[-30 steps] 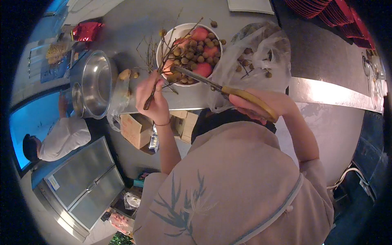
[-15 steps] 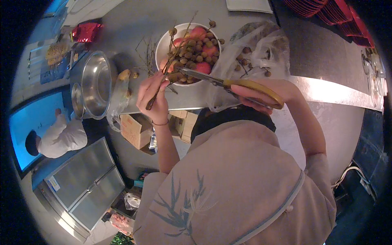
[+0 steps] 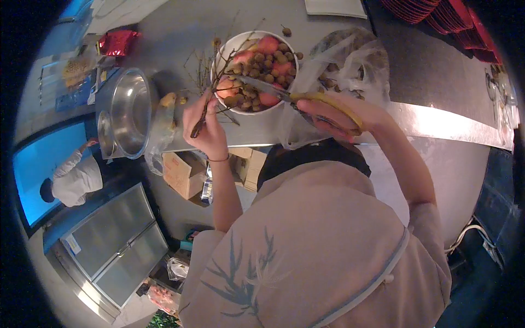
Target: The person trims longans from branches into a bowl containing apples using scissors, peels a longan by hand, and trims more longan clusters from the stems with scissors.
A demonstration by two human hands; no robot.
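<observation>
My left hand is closed round the thick end of a brown branch, whose thin twigs spread up over the left side of a white bowl. In the bowl lie many small round brown fruits, which look like longans, among several red and orange fruits. My right hand grips the yellow-handled scissors. Their blades reach left over the bowl, with the tips close to the branch. Right beside the bowl is a clear plastic bag with more brown fruit in it.
Cut twigs lie left of the bowl. Farther left stand a steel basin and a red packet. Red baskets are at the upper right. Cardboard boxes sit below the counter edge. Another person stands at far left.
Most fruit has gone from the branch in my left hand. The scissors have shifted slightly left, and one fruit now lies on the counter above the bowl. The other person has moved.
</observation>
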